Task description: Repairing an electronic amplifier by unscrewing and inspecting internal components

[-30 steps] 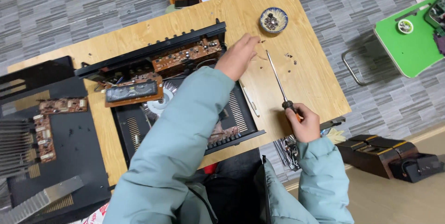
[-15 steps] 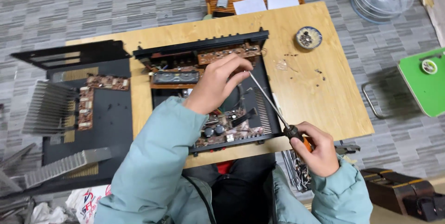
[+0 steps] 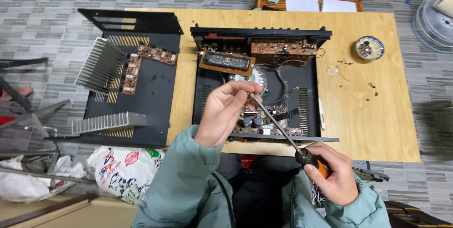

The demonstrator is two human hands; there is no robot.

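The left hand [image 3: 225, 114] had come back from the far table edge, fingers pinching the screwdriver [image 3: 278, 126] tip above the open amplifier chassis [image 3: 306, 100]; the right hand [image 3: 332, 178] gripped its handle.

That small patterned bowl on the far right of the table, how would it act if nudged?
The bowl looks ceramic, so probably stiff, chippable and heavy for its size. Sitting flat on the wooden table, it would likely slide, not tip. The small dark parts inside could rattle or spill.
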